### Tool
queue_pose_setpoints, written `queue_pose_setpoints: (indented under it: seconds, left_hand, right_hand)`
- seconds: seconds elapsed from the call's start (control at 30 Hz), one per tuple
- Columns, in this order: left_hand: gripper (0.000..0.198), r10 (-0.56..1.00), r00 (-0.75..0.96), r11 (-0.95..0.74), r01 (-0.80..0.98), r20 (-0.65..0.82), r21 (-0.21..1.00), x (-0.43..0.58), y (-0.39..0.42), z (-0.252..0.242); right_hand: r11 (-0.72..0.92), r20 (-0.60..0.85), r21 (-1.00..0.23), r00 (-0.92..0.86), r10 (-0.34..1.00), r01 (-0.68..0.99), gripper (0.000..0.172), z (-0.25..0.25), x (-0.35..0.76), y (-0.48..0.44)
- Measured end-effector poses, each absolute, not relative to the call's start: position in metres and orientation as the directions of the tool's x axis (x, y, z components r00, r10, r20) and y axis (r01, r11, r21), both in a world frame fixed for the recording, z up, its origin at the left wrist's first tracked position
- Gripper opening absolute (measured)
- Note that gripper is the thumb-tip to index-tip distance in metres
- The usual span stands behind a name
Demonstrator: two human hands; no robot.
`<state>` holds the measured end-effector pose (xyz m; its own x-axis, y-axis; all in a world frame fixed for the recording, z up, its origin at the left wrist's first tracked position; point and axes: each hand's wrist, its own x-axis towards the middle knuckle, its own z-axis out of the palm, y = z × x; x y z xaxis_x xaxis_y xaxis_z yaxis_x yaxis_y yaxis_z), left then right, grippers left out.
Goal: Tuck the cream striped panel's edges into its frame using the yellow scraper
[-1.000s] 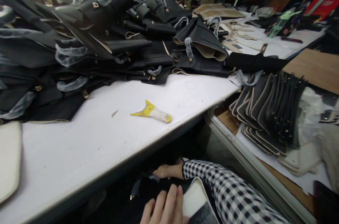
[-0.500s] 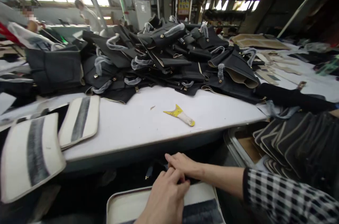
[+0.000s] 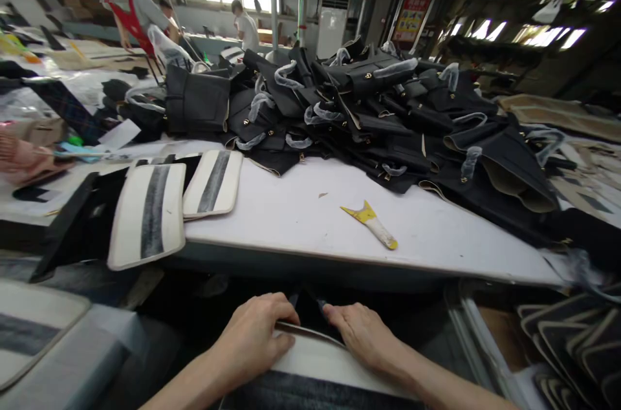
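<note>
Below the front edge of the long white counter, the cream panel with a grey stripe lies under your palms. Keep your left hand and right hand flat, fingers clamped along its dark top rim, pressing evenly.

Single head-worn view, looking forward and down, close over both hands, white worktable beyond

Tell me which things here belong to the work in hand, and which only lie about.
In hand: left hand and right hand, both on the pale panel below the table edge.

Lying about: yellow scraper, black bag pile, two striped panels, white table.
</note>
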<state>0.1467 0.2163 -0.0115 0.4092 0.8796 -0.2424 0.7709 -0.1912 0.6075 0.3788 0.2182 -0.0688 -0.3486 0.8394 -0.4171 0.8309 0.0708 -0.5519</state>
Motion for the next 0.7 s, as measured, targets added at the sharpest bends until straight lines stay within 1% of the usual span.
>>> queue_pose_setpoints:
  seconds: [0.17, 0.23, 0.3, 0.37, 0.43, 0.57, 0.7]
  left_hand:
    - [0.026, 0.848, 0.439, -0.134, 0.721, -0.298, 0.68, 0.128, 0.224, -0.021]
    - [0.022, 0.829, 0.467, -0.084, 0.648, -0.307, 0.757, 0.118, 0.227, -0.033]
    - [0.018, 0.816, 0.501, -0.029, 0.535, -0.289, 0.844, 0.11, 0.228, -0.045]
    - [0.017, 0.818, 0.512, 0.001, 0.452, -0.26, 0.892, 0.105, 0.229, -0.053]
    - [0.016, 0.824, 0.511, 0.001, 0.433, -0.247, 0.901, 0.102, 0.228, -0.057]
    - [0.016, 0.824, 0.513, -0.025, 0.461, -0.243, 0.887, 0.098, 0.227, -0.056]
    - [0.017, 0.818, 0.513, -0.023, 0.479, -0.259, 0.877, 0.095, 0.226, -0.055]
  right_hand:
    - [0.089, -0.453, -0.545, -0.382, 0.806, 0.834, 0.061, -0.064, 0.374, 0.217]
    - [0.115, -0.433, -0.535, -0.389, 0.813, 0.837, 0.063, -0.061, 0.371, 0.217]
    - [0.146, -0.4, -0.507, -0.382, 0.833, 0.849, 0.064, -0.058, 0.367, 0.217]
    - [0.173, -0.371, -0.46, -0.365, 0.854, 0.871, 0.064, -0.057, 0.363, 0.216]
    - [0.192, -0.358, -0.41, -0.351, 0.865, 0.892, 0.064, -0.058, 0.359, 0.215]
    - [0.227, -0.36, -0.326, -0.342, 0.868, 0.918, 0.067, -0.058, 0.344, 0.216]
    - [0.247, -0.362, -0.279, -0.34, 0.868, 0.928, 0.07, -0.054, 0.326, 0.217]
